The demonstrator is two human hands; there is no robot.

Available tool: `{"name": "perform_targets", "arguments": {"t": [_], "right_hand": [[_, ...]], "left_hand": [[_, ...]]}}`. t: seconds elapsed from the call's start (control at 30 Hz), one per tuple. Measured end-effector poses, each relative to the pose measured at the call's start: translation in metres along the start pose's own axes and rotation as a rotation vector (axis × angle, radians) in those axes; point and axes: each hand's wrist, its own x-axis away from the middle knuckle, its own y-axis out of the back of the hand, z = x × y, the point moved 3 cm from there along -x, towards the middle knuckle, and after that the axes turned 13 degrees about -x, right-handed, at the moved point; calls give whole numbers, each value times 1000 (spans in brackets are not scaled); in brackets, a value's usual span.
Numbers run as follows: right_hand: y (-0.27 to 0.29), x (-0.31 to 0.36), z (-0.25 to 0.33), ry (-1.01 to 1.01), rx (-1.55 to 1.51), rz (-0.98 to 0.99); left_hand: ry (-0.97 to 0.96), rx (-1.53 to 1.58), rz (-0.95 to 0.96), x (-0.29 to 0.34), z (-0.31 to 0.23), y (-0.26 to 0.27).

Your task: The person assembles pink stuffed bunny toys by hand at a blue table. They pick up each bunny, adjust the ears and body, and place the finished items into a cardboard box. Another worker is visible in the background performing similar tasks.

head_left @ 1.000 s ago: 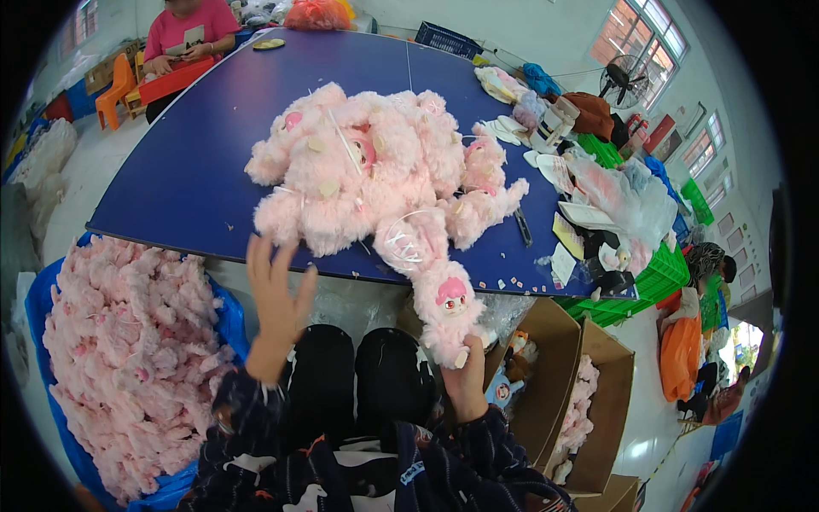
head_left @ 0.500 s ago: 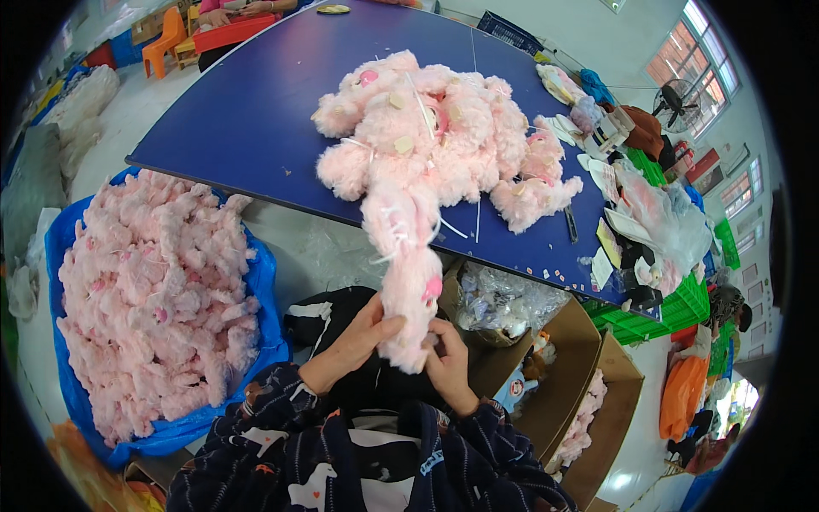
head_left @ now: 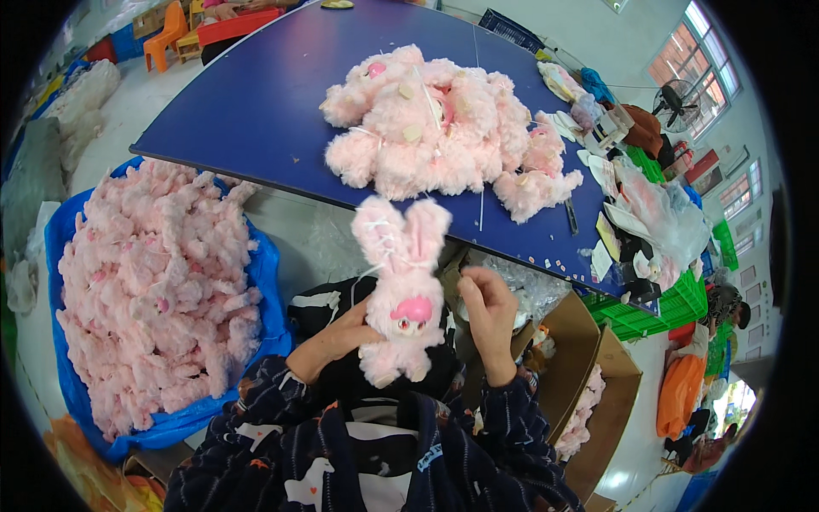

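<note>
I hold a pink plush bunny (head_left: 399, 294) upright over my lap, its face with a darker pink snout turned toward me and its two ears pointing up. My left hand (head_left: 334, 337) grips the bunny's body from the left and behind. My right hand (head_left: 486, 307) is beside it on the right, fingers pinched near its side; whether they pinch a thread I cannot tell. A heap of finished pink plush bunnies (head_left: 444, 128) lies on the blue table (head_left: 256, 102) just beyond.
A blue sack full of unstuffed pink plush skins (head_left: 149, 282) stands at my left. Open cardboard boxes (head_left: 589, 375) sit at my right. Bags, papers and green crates (head_left: 657, 299) crowd the table's right end. Orange chairs (head_left: 166, 34) stand far left.
The bunny has been turned upright with its face toward me. My left hand has gone behind its body and my right hand has come off to its right side.
</note>
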Motion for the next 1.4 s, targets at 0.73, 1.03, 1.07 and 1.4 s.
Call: {"name": "perform_targets", "arguments": {"t": [0.73,1.03,1.07,1.4], "right_hand": [[-42,15,-50,-281,-510,-256],[-20,7,-54,-251,-181,-127],[-14,5,-52,-221,-103,-83],[-23,-9,-15,508,707,606]], "left_hand": [[-57,-574,-296,-12,-7,-10],[-23,-362,-309,-37,15,-13],[-26,-363,-335,-38,17,-10],[-4,-770,-365,-47,6,-17]]}}
